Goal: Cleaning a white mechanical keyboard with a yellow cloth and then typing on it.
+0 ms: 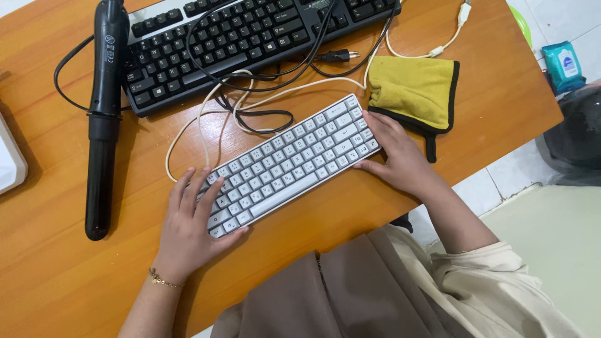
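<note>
Gripping a small white keyboard [289, 164] at both short ends, the left hand [191, 225] lies fingers-spread over the lower-left keys with its thumb under the front edge, and the right hand [394, 156] clasps the upper-right end. The keyboard sits on the glossy orange wood-grain surface [56, 275], its long axis running diagonally from lower left to upper right. Its matte, square keycaps form tidy rows. Just beside its far end lies a soft yellow cloth [416, 91] with black edging; a larger black keyboard [238, 44] lies beyond.
</note>
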